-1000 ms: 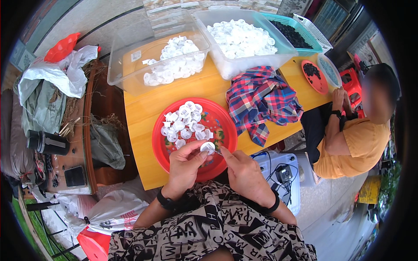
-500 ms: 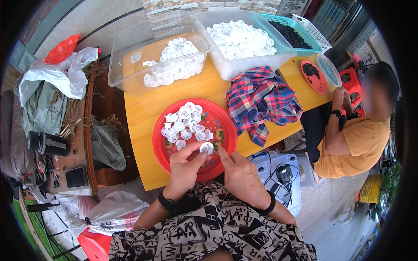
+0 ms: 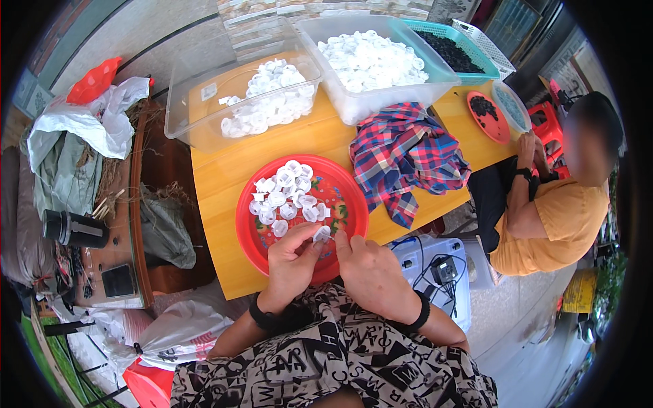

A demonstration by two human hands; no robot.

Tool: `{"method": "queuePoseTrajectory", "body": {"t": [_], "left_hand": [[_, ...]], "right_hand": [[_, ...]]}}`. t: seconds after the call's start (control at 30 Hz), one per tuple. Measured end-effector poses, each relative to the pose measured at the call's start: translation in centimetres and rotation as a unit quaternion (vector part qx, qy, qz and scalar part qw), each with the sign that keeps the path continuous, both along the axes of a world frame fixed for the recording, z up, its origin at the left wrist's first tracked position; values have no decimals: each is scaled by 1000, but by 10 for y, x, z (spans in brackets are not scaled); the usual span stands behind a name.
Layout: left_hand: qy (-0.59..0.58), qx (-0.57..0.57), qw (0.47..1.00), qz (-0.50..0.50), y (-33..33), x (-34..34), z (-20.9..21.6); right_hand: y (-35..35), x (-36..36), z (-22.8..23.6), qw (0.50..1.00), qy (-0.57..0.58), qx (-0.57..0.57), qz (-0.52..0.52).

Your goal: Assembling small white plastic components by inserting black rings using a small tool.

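One white piece (image 3: 322, 234) held above a red tray (image 3: 356, 217).
The left hand (image 3: 292, 265) pinches it between thumb and fingertips, presumably to keep it steady and in sight; the right hand (image 3: 374, 272) is loosely curled, index finger pointing just beside it, and whether it grips anything I cannot tell. From there, loose white pieces (image 3: 286, 180) lie toward eleven o'clock, likely for easy reach; farther across the bench (image 3: 218, 204), a clear bin (image 3: 194, 126) stands at eleven, a fuller bin (image 3: 364, 102) toward one.
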State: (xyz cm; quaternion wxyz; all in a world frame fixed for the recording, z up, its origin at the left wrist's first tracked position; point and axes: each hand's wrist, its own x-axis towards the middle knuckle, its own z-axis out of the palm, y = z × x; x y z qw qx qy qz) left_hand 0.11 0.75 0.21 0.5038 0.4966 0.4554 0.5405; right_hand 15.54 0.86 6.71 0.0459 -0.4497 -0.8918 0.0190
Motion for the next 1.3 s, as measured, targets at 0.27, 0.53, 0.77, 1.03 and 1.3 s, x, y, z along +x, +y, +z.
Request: {"method": "queuePoseTrajectory", "body": {"t": [0.27, 0.53, 0.77, 1.03, 1.3], "left_hand": [[-119, -78, 990, 26, 5, -5, -6], [-149, -84, 985, 25, 5, -5, -3], [-154, -36, 987, 33, 6, 1, -8], [-93, -38, 994, 53, 3, 2, -5], [-28, 19, 997, 66, 3, 3, -13]], "right_hand": [[7, -1, -19, 984, 155, -86, -35], [-6, 4, -38, 898, 387, -187, -90], [-7, 0, -43, 899, 390, -177, -93], [-8, -3, -36, 940, 304, -135, -73], [-10, -9, -30, 988, 147, -39, -31]]}}
